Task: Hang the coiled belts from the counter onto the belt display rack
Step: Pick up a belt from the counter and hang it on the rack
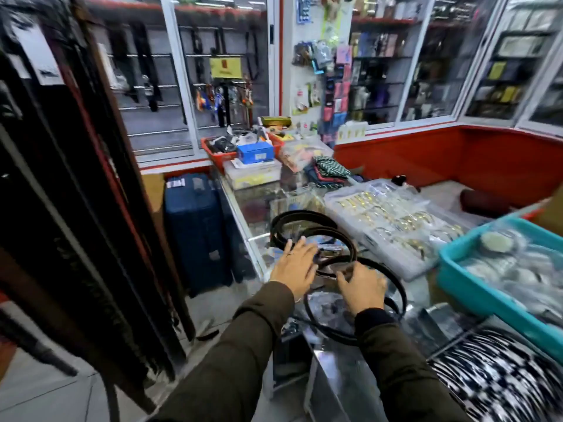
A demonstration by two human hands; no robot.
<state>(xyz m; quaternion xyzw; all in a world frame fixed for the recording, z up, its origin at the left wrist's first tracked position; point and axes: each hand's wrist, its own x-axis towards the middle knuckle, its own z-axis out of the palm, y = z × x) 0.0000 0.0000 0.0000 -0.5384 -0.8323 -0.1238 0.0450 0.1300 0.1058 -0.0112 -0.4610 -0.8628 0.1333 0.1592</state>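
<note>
Several dark coiled belts (304, 222) lie in loose loops on the glass counter (243, 208). My left hand (294, 266) is spread flat, fingers apart, over the middle coils. My right hand (362, 289) hovers with curled fingers on the nearest belt loop (399, 287); whether it grips the loop is unclear. The belt display rack (70, 193) stands at the left, thick with hanging black and brown belts. The image is blurred by motion.
A clear tray of gold buckles (393, 217) lies right of the belts, a teal bin (475, 287) beyond it. A blue suitcase (195, 226) stands on the floor between rack and counter. Boxes and a red basket (213, 153) crowd the far counter end.
</note>
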